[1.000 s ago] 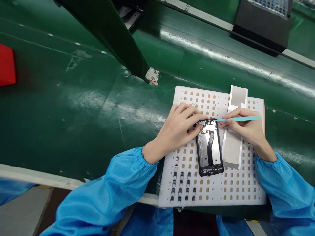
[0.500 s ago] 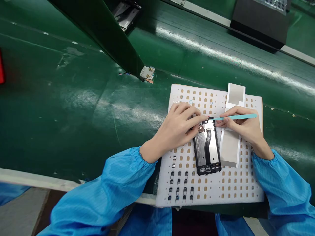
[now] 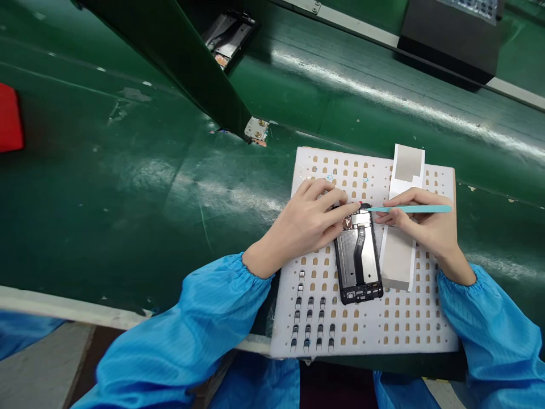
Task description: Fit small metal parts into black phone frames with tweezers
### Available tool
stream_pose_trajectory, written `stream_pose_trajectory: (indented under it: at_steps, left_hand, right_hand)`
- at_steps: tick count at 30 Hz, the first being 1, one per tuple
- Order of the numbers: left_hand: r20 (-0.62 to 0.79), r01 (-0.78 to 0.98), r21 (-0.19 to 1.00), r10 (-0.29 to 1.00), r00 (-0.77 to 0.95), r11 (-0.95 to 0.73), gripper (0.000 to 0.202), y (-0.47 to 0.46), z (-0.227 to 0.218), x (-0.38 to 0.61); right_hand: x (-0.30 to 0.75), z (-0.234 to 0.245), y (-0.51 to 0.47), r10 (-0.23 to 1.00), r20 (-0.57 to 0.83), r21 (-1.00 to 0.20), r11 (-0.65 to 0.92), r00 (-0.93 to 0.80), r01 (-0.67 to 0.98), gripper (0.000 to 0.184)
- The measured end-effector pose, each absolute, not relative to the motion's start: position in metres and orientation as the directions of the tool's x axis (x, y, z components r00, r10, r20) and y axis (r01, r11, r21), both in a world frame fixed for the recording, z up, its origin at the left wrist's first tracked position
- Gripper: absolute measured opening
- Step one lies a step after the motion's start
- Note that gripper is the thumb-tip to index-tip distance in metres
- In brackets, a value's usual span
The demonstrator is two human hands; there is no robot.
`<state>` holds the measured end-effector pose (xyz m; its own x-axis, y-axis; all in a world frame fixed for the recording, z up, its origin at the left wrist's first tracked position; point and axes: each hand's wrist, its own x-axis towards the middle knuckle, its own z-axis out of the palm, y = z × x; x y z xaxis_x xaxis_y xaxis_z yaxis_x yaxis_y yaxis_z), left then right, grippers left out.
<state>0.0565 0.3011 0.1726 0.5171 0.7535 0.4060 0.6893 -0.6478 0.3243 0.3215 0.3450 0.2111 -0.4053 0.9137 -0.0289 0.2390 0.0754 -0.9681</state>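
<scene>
An opened phone body (image 3: pixel 360 255), black-rimmed with a silver metal middle and a dark flex cable, lies on a white foam tray (image 3: pixel 366 329). My left hand (image 3: pixel 315 218) is closed on its upper left side, the index fingertip pressing near the top edge. Pale blue tweezers (image 3: pixel 419 209) are pinched in my right hand (image 3: pixel 421 221), lying almost level. Their tip reaches the phone's top edge beside my left index finger; what lies under that fingertip is hidden. A strip of grey pads on white backing (image 3: pixel 398 255) lies beneath my right hand.
Small black parts (image 3: pixel 310 314) fill several tray slots at lower left. A slanted dark green post (image 3: pixel 208 79) stands on the green bench (image 3: pixel 140 216). Behind it lies another opened phone body (image 3: pixel 232 37). A black box (image 3: pixel 451 40) is at upper right, a red object (image 3: pixel 9 118) at far left.
My right hand has shifted slightly right and down, and the tweezers now lie more level. My left hand keeps its place on the phone. The view has turned slightly.
</scene>
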Motion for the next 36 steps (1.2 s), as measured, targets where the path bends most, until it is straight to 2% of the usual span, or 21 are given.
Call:
stream_pose_trajectory:
  at_steps: [5, 9, 14, 22, 28, 36]
  left_hand:
    - [0.434, 0.691, 0.298, 0.739, 0.515, -0.658, 0.037, 0.301, 0.172, 0.057]
    - [0.406, 0.689, 0.332, 0.757, 0.512, -0.644, 0.041, 0.301, 0.172, 0.056]
    - [0.400, 0.696, 0.327, 0.761, 0.511, -0.640, 0.040, 0.300, 0.172, 0.056]
    - [0.459, 0.690, 0.281, 0.724, 0.514, -0.667, 0.032, 0.302, 0.172, 0.057]
    - [0.458, 0.692, 0.280, 0.726, 0.513, -0.666, 0.032, 0.302, 0.173, 0.057]
    - [0.450, 0.693, 0.287, 0.732, 0.512, -0.661, 0.033, 0.301, 0.172, 0.057]
  right_hand:
    - [0.320, 0.213, 0.336, 0.922, 0.039, -0.946, 0.158, -0.385, 0.282, 0.021]
    - [0.319, 0.211, 0.333, 0.910, 0.067, -0.939, 0.196, -0.410, 0.284, 0.010]
    - [0.321, 0.205, 0.333, 0.898, 0.095, -0.917, 0.247, -0.429, 0.313, 0.006]
    - [0.318, 0.209, 0.333, 0.871, 0.173, -0.859, 0.362, -0.460, 0.363, 0.007]
    - [0.316, 0.214, 0.331, 0.837, 0.218, -0.785, 0.456, -0.502, 0.419, 0.009]
    - [0.313, 0.216, 0.328, 0.774, 0.334, -0.699, 0.586, -0.538, 0.409, 0.014]
